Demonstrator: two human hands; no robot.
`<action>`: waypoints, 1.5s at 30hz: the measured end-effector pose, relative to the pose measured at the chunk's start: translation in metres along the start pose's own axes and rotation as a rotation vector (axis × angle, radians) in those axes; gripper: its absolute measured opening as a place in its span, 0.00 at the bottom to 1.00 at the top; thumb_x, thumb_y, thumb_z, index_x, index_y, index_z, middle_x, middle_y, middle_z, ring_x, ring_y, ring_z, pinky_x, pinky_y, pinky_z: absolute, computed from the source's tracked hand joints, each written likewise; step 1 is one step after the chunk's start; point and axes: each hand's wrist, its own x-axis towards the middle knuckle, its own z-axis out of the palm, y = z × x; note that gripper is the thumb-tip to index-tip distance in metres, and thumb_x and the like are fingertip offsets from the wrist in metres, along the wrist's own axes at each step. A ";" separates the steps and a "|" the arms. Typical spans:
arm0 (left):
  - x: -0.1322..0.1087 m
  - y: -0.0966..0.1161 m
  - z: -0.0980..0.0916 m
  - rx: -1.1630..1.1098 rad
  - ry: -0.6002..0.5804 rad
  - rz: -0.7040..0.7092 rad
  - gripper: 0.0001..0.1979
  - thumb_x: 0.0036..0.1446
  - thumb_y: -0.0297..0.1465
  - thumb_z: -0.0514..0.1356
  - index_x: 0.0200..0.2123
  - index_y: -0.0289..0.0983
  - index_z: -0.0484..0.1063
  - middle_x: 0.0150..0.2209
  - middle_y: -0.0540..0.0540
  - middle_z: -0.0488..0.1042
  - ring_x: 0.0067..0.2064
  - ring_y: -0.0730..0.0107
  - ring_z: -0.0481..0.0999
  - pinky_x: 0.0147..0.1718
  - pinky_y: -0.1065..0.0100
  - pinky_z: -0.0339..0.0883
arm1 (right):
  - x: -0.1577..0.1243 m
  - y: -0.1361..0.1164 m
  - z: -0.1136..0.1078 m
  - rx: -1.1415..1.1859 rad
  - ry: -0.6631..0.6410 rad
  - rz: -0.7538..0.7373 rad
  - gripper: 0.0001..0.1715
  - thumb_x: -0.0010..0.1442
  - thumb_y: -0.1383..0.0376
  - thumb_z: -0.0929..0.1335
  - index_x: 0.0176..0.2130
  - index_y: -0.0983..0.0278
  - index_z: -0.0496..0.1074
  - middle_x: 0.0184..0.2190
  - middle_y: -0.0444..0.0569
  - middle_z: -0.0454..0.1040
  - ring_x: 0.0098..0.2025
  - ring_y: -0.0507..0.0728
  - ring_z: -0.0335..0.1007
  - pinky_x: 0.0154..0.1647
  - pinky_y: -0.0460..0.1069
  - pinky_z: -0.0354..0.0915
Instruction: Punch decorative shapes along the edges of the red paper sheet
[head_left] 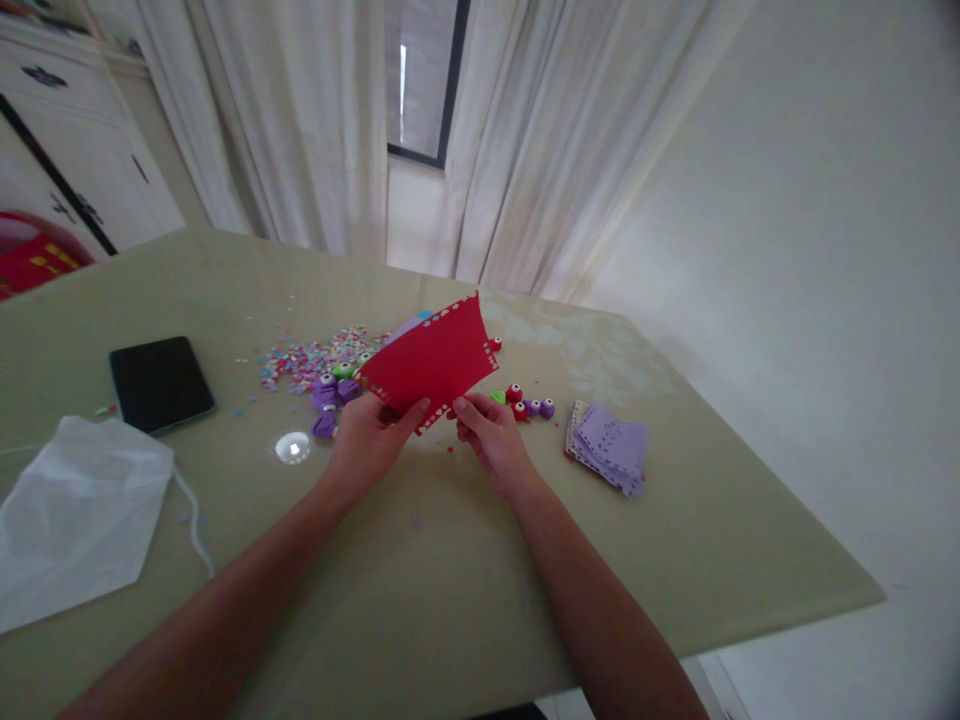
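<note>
A red sheet of paper (pixel 431 358) with small cut-outs punched along its edges is held up above the table, tilted. My left hand (pixel 371 435) grips its lower left part, thumb on the front face. At the lower edge my right hand (pixel 491 435) pinches the paper near a corner. Behind the sheet, partly hidden, lie purple and green googly-eyed craft punches (pixel 328 395). More small red, green and purple ones (pixel 525 405) sit just beyond my right hand. A heap of multicoloured paper confetti (pixel 322 358) spreads behind my left hand.
A stack of punched purple paper sheets (pixel 611 445) lies at the right. On the left are a dark-screened tablet or phone (pixel 161 383) and a white bag-like piece with a cord (pixel 82 520). A shiny round clear object (pixel 292 447) rests near my left wrist. Curtains and a wall border the table (pixel 450 600).
</note>
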 end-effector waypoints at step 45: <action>0.003 -0.009 0.001 -0.064 -0.146 -0.062 0.18 0.56 0.44 0.71 0.39 0.36 0.85 0.35 0.43 0.87 0.32 0.59 0.83 0.32 0.65 0.76 | -0.005 -0.005 0.007 0.058 0.018 0.063 0.29 0.42 0.44 0.84 0.26 0.62 0.76 0.22 0.42 0.71 0.22 0.49 0.55 0.25 0.49 0.51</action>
